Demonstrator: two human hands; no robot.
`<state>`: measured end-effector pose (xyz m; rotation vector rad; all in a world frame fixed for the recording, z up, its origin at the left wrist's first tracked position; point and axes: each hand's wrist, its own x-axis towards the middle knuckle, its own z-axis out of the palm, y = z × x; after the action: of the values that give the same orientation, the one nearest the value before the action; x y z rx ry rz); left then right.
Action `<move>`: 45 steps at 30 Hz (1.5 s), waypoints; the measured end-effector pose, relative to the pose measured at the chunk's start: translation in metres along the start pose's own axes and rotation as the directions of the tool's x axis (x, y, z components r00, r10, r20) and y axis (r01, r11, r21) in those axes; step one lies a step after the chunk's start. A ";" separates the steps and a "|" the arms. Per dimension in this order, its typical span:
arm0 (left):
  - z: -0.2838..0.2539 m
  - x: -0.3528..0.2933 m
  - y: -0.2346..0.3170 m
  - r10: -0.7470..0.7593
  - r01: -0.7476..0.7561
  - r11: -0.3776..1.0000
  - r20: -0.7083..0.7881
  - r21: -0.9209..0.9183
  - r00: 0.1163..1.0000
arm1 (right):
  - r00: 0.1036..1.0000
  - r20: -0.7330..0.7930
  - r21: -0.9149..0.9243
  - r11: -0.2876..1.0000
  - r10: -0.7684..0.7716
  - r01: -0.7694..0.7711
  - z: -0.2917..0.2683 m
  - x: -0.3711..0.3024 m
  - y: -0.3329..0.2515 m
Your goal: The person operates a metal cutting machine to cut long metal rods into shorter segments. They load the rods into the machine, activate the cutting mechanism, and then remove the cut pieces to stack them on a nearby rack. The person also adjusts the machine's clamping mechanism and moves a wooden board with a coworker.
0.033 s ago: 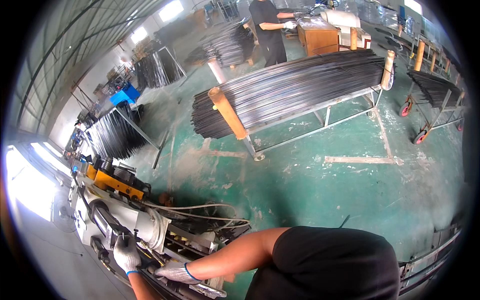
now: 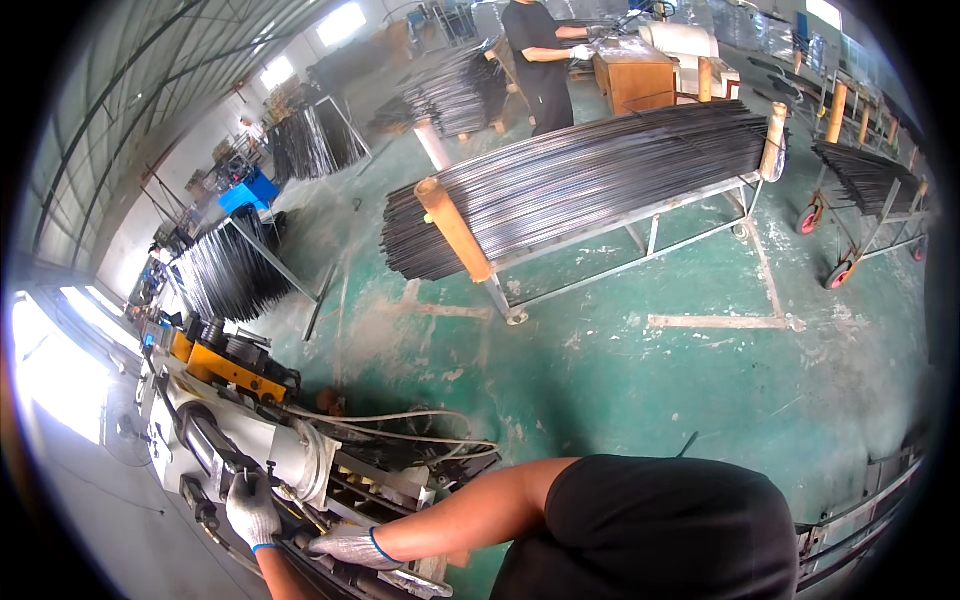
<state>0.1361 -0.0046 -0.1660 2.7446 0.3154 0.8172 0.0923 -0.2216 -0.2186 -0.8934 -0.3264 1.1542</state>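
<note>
workshop, green concrete floor (image 2: 640, 380). left hand (image 2: 250, 508), gloved, is closed round a thin dark rod (image 2: 215, 455) at the grey bending machine (image 2: 290, 450). right hand (image 2: 352, 547), gloved, lies flat and open on the machine bed just beside it, holding nothing. rod looks stiff, light, likely slick; best gripped near the clamp. rack of rods (image 2: 590, 185) well apart.

Grey knitted work gloves with blue-edged cuffs are worn on the left hand (image 2: 250, 508) and right hand (image 2: 345, 546) — a black short-sleeved shirt (image 2: 650, 530) is worn above.
</note>
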 end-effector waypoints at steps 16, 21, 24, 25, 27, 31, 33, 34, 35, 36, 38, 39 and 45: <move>0.006 0.006 0.016 -0.007 0.007 1.000 -0.003 0.017 1.000 | 0.930 0.362 0.333 0.940 -0.059 -0.070 -0.057 0.005 0.046; -0.014 -0.006 -0.020 0.035 -0.040 0.997 -0.071 -0.061 0.997 | 0.958 0.280 0.401 0.914 -0.059 -0.061 -0.024 -0.051 0.021; -0.004 -0.001 0.027 -0.176 0.162 0.977 0.098 0.137 0.980 | 0.967 0.253 0.361 0.929 -0.008 -0.087 -0.046 -0.062 0.008; -0.006 -0.007 0.020 -0.110 0.099 0.973 0.043 0.207 0.993 | 0.956 0.289 0.334 0.930 0.053 -0.153 -0.044 -0.062 0.005; -0.010 -0.012 0.016 -0.153 0.141 0.963 0.036 0.230 0.988 | 0.917 0.376 0.479 0.818 0.137 -0.318 -0.051 -0.038 0.031; -0.020 -0.006 0.034 -0.143 0.116 0.962 0.093 0.249 0.985 | 0.941 0.294 0.271 0.929 0.169 -0.252 -0.045 -0.046 0.014; -0.022 -0.007 0.034 -0.171 0.144 0.953 0.081 0.265 0.982 | 0.970 0.196 0.017 0.989 0.141 -0.147 -0.027 -0.067 -0.011; -0.022 -0.009 0.029 -0.181 0.156 0.953 0.075 0.260 0.981 | 0.992 0.121 -0.150 0.989 0.035 -0.017 -0.020 -0.072 -0.012; -0.023 -0.011 0.026 -0.179 0.155 0.954 0.072 0.257 0.981 | 0.997 0.071 -0.223 0.974 -0.028 0.043 -0.023 -0.072 -0.010; -0.019 -0.007 0.031 -0.165 0.145 0.963 0.072 0.228 0.984 | 0.994 0.007 -0.301 0.947 -0.112 0.109 -0.032 -0.075 -0.011; -0.022 -0.008 0.032 -0.185 0.163 0.956 0.070 0.243 0.980 | 0.992 -0.061 -0.123 0.987 -0.109 0.100 -0.058 -0.057 0.009; -0.018 -0.009 0.028 -0.187 0.173 0.951 0.032 0.257 0.982 | 0.999 0.002 -0.013 0.999 -0.045 0.045 -0.055 -0.056 0.011; -0.016 -0.010 0.026 -0.191 0.174 0.956 0.051 0.236 0.980 | 0.967 0.239 0.188 0.973 0.090 -0.137 -0.027 -0.069 0.001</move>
<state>0.1227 -0.0295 -0.1503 2.8915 0.6776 0.6669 0.0812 -0.2944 -0.2219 -0.6060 -0.3407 1.3755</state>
